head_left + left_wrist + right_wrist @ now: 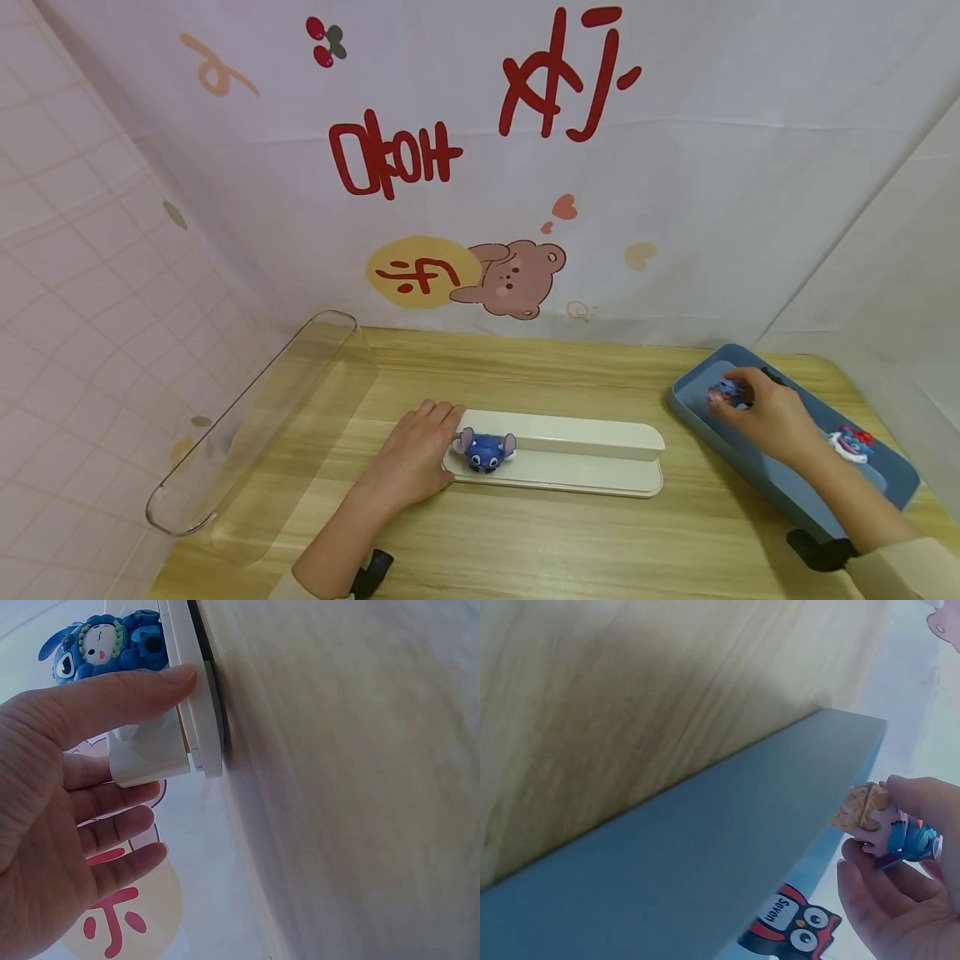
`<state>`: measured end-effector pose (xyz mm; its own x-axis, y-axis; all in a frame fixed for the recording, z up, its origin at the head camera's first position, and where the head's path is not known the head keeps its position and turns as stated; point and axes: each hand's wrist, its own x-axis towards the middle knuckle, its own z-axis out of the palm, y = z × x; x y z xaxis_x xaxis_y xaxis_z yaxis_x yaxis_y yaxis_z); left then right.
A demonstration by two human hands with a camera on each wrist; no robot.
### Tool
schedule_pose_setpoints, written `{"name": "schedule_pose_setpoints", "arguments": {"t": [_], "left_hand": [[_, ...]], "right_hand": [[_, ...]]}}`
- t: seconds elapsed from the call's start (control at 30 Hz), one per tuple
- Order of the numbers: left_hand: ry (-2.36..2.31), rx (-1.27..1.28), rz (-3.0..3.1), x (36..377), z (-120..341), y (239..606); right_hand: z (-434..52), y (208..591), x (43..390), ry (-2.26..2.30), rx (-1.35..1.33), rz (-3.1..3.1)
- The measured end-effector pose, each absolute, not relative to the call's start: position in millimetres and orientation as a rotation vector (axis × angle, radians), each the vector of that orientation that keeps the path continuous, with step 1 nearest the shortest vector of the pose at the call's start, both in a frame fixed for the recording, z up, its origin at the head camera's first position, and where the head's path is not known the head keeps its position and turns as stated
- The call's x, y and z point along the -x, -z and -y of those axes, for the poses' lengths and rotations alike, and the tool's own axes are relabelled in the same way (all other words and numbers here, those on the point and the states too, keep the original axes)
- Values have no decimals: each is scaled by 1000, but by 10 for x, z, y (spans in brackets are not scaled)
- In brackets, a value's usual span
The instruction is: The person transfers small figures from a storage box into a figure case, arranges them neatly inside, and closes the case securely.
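Our right hand (765, 408) is over the far end of the blue tray (885, 492) at the right edge of the table (525, 542). Fingers are curled and pinching a small figurine (881, 821): pink and blue, with a tan waffle-textured end, like a cone. The wrist view shows it held between thumb and fingertips, level with the tray rim.

A second figurine (851, 442), red and blue, lies in the tray just beside the wrist. An owl sticker (791, 930) shows in the tray in the wrist view.

Our left hand (416, 454) lies flat with straight fingers, thumb pressed against the left end of the white stand (592, 458) mid-table. It grips nothing and only steadies the stand. A blue big-eared figurine (487, 450) stands on the lower step of the stand, just beside the thumb.

Handling judgement: the pinched figurine looks like hard moulded plastic, light and rigid with a glossy finish, so probably a bit slippery. The ears and cone tip stick out and look like the weak points. We'd pinch across the body, not the protrusions. Being small and light, it could tip easily when set down.

The stand also looks light, so bracing it with the left hand makes sense.

A clear plastic lid (247, 425) lies along the left wall, well apart from both hands.
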<state>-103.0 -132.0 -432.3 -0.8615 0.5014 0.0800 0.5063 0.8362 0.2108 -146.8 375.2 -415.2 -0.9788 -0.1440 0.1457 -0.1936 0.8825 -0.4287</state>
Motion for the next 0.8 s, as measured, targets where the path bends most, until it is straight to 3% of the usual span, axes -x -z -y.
{"name": "schedule_pose_setpoints", "arguments": {"t": [0.8], "left_hand": [[361, 823, 2983, 1012, 1314, 4312]], "right_hand": [[-3635, 3849, 1333, -785, -293, 2610]]}}
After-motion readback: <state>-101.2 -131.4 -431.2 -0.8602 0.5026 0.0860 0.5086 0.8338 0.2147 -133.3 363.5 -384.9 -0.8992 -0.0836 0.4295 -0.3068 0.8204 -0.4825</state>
